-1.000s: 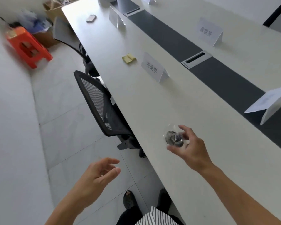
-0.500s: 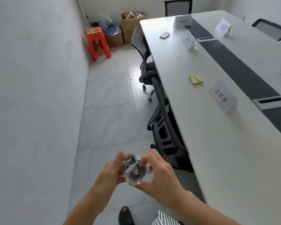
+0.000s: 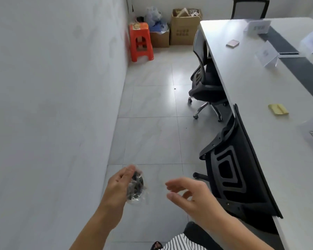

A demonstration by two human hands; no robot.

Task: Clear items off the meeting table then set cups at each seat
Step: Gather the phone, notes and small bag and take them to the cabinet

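My left hand [image 3: 118,186] grips a small clear plastic bag with dark pieces inside [image 3: 136,185], held over the floor in front of me. My right hand [image 3: 190,194] hovers just right of the bag, fingers apart and holding nothing. The long white meeting table [image 3: 257,91] runs along the right side. On it lie a yellow folded note [image 3: 278,109] and a small pinkish pad [image 3: 232,43]. Several white name cards stand along it, one at the far end [image 3: 258,27] and one beside the dark centre strip [image 3: 266,54]. No cups are in view.
Two black mesh office chairs are pushed against the table's edge, a near chair [image 3: 231,177] and a farther chair [image 3: 204,82]. A red plastic stool [image 3: 141,42], cardboard boxes [image 3: 185,26] and a plastic bag sit in the far corner. A white wall runs along the left.
My right hand lifted the bag off the table and passed it to my left hand, then let go and drew apart. My view swung left from the table toward the floor.
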